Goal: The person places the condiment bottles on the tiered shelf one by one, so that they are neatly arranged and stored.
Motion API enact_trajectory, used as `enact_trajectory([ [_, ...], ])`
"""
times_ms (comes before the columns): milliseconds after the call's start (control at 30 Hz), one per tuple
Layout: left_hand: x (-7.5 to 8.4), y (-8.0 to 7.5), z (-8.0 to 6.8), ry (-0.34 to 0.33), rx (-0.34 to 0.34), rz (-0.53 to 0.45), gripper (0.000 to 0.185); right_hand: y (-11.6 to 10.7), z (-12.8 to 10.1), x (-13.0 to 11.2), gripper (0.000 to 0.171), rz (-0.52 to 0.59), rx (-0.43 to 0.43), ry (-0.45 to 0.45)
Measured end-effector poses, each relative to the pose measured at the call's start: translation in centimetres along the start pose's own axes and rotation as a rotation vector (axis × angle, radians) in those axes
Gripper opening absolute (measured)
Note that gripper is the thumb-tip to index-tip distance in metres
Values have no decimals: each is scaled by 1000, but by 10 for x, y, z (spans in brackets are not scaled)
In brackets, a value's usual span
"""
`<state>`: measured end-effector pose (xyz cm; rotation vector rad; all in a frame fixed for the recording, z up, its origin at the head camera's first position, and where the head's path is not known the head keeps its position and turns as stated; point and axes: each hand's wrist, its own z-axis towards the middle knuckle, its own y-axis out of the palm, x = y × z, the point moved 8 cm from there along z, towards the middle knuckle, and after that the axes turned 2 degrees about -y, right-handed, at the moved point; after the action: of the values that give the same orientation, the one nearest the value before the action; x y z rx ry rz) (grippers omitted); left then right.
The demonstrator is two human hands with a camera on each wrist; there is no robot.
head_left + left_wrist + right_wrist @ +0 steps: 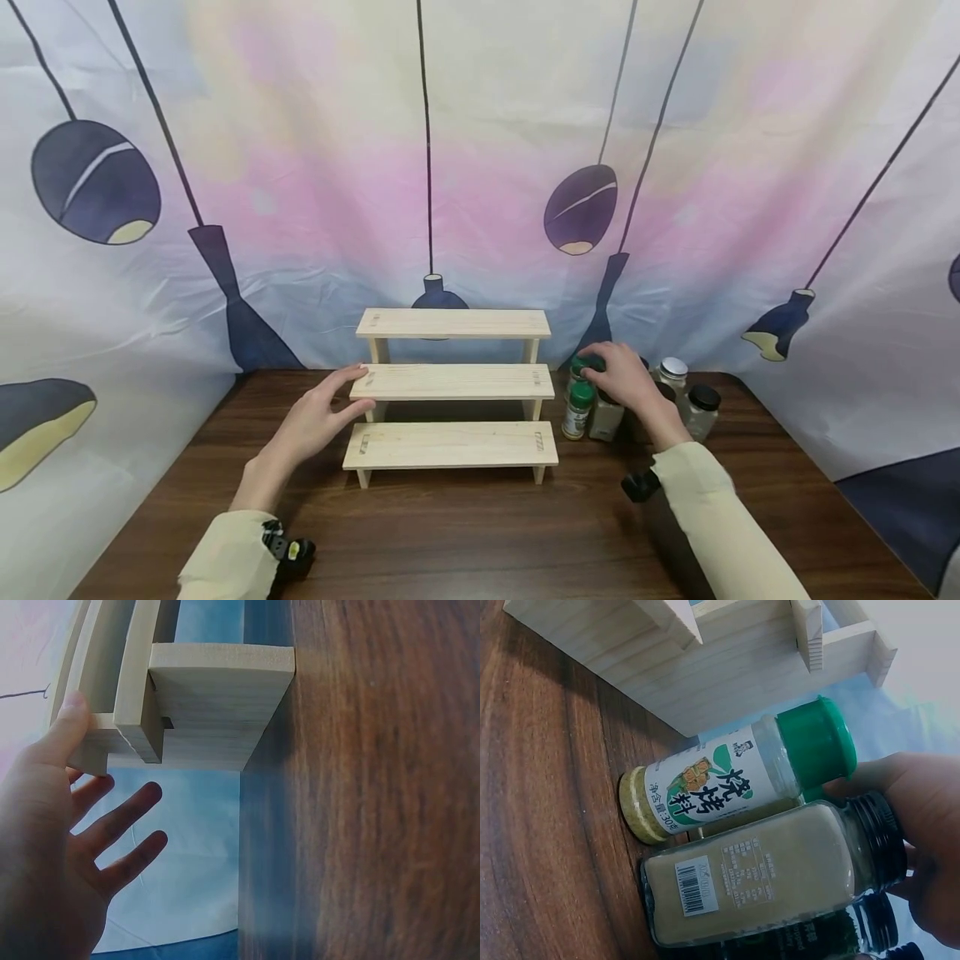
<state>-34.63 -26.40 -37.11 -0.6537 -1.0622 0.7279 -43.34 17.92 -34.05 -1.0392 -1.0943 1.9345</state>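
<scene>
The left hand (309, 423) is at the left end of the three-step wooden rack (450, 382), fingers spread apart, thumb and fingertips at the middle step; actual contact cannot be confirmed. The right hand (628, 379) is beyond the rack's right end, its fingertips at the rear green-capped jar (576, 367), which is largely hidden; whether they are clamped on that cap cannot be told, as the wrist view obscures the tips. Just nearer the wearer than these fingertips, the front green-capped jar (709, 784) stands upright beside a square jar (754, 874) with a black lid. Right of the hand stand a white-lidded jar (672, 375) and a black-lidded jar (701, 412); others below it are partly covered.
</scene>
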Motion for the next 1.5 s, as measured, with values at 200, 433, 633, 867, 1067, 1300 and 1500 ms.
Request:
enact_trajectory([
  [200, 0, 1, 0, 7, 4, 3, 65, 1, 2, 1, 30, -9, -11, 17],
  [433, 0, 0, 0, 1, 0, 6, 66, -2, 3, -2, 28, -34, 7, 13],
  [633, 1, 0, 0, 9, 10, 3, 66, -9, 0, -5, 26, -55, 63, -11],
  [867, 0, 0, 0, 2, 2, 0, 66, -25, -1, -13, 28, 7, 158, -47],
  [1067, 0, 1, 0, -7, -5, -3, 67, -43, 0, -24, 28, 57, 201, -59],
  [1300, 0, 0, -1, -9, 0, -5, 67, -73, -1, -45, 27, 77, 283, -77],
  [1500, -1, 1, -1, -9, -2, -4, 68, -95, -2, -60, 24, 97, 337, -110],
])
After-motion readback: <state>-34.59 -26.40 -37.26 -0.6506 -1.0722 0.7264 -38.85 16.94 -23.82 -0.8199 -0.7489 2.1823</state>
